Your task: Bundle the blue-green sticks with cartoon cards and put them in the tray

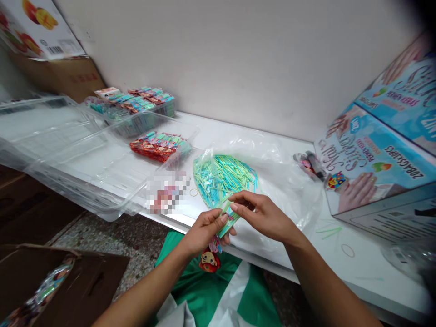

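My left hand [203, 230] is closed around a small bundle of green and blue sticks [225, 221] with printed cartoon cards hanging below it [210, 257]. My right hand [259, 212] pinches the top of the same bundle from the right. Just beyond both hands a heap of loose green and blue sticks [223, 177] lies on a clear plastic bag [289, 181] spread over the white table [357, 268].
Clear plastic trays [68, 150] at the left hold packed card bundles [158, 145], with more behind [136, 101]. Blue printed boxes [371, 163] stand at the right. Rubber bands [348, 250] lie on the table. A brown carton [61, 281] sits on the floor at lower left.
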`<move>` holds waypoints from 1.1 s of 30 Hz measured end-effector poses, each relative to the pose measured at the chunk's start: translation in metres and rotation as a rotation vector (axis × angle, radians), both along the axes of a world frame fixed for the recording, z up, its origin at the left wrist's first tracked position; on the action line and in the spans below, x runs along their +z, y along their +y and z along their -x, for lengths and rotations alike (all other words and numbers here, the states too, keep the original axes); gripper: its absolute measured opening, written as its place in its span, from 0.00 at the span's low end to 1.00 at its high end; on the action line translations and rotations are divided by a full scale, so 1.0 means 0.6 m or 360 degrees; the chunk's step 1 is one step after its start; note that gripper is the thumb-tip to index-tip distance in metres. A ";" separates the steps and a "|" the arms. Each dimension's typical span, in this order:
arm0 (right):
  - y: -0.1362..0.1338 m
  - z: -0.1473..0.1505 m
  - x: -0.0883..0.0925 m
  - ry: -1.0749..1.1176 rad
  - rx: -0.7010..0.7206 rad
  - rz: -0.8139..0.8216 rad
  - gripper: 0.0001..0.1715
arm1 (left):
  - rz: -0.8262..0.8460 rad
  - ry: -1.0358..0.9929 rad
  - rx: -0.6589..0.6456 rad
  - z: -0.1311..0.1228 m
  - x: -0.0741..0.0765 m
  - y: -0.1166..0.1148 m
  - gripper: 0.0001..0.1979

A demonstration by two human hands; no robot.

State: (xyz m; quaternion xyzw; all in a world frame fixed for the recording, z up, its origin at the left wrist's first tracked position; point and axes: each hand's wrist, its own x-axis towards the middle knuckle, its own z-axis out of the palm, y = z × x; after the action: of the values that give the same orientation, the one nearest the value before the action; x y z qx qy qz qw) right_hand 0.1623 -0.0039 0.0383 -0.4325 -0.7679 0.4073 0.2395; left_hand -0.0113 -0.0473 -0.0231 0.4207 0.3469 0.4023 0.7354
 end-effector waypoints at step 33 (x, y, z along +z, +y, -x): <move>0.015 0.010 0.008 0.0932 -0.0436 -0.0202 0.05 | -0.0165 0.0087 0.0209 0.007 -0.011 0.013 0.14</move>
State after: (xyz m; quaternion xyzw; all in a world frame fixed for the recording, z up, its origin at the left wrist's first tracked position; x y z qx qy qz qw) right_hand 0.1560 0.0052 0.0432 -0.3805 -0.6249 0.4298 0.5292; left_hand -0.0158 -0.0398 -0.0297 0.4453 0.3726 0.4554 0.6749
